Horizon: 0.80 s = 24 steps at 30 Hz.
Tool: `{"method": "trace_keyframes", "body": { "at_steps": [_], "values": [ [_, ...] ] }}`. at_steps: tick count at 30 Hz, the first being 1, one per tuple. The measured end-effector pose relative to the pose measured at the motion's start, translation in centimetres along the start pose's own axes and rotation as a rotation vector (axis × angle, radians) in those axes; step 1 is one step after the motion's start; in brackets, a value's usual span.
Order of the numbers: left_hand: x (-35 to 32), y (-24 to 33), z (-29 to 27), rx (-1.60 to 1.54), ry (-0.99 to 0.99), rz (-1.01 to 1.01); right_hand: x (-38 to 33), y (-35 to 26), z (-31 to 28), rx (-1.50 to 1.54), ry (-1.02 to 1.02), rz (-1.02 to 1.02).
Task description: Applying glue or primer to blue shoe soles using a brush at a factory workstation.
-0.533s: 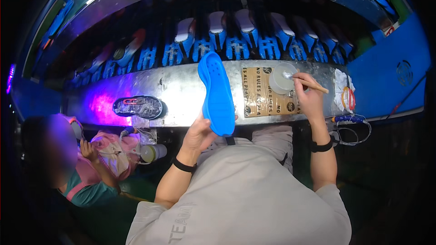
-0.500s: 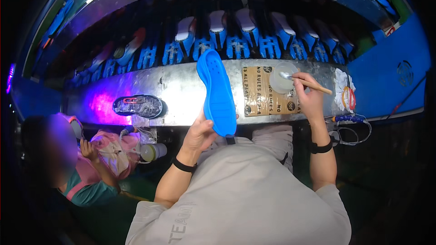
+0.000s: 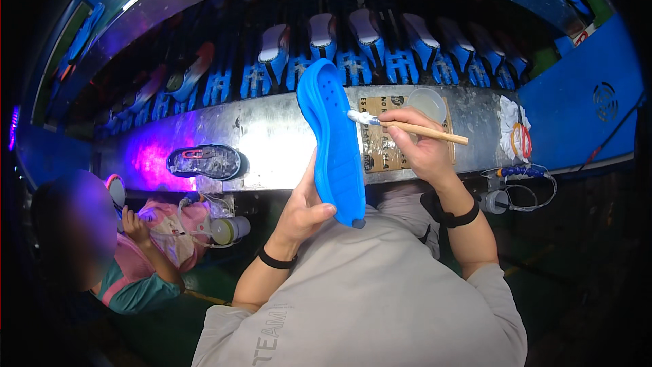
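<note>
We clasp a blue shoe sole [image 3: 334,143] just left of the cardboard [image 3: 382,149], our left hand's [image 3: 303,212] fingers mostly hidden; our right hand's [image 3: 422,155] fingers pinch a white-tipped brush [image 3: 429,133] over the cardboard.

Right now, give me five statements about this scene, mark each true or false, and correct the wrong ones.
1. The left grip holds a blue shoe sole. True.
2. The right grip holds a wooden-handled brush. True.
3. A translucent cup stands beyond the brush. True.
4. The brush is dipped in the cup. False: its white-coated bristles are at the sole's right edge.
5. Nothing lies to the sole's left. False: a dark shoe-shaped item lies there on the metal bench.
</note>
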State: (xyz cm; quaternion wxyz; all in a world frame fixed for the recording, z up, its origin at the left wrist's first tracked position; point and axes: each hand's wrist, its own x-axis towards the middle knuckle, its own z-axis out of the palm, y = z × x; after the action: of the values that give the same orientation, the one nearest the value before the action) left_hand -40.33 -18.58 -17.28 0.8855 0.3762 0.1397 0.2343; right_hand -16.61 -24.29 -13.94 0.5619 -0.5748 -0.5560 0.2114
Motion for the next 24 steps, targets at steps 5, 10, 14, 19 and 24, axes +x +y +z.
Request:
{"method": "trace_keyframes", "body": {
  "at_steps": [5,10,14,19,24],
  "values": [
    [-0.1,0.2,0.3,0.102,0.056,0.037,-0.4,-0.1,-0.1,-0.096,-0.019,-0.084],
    [0.0,0.4,0.1,0.099,0.051,0.024,-1.4,-0.4,-0.1,-0.139,-0.039,-0.106],
    [0.0,0.2,-0.3,0.085,0.053,0.031,-2.5,-0.8,0.1,-0.096,-0.056,-0.054],
    [-0.1,1.5,-0.2,0.068,0.047,-0.01,-3.5,-1.2,0.6,-0.027,-0.064,0.002],
    [0.0,1.8,-0.3,0.109,0.073,0.018,-4.1,-1.8,0.8,-0.014,-0.084,0.012]
  ]
}}
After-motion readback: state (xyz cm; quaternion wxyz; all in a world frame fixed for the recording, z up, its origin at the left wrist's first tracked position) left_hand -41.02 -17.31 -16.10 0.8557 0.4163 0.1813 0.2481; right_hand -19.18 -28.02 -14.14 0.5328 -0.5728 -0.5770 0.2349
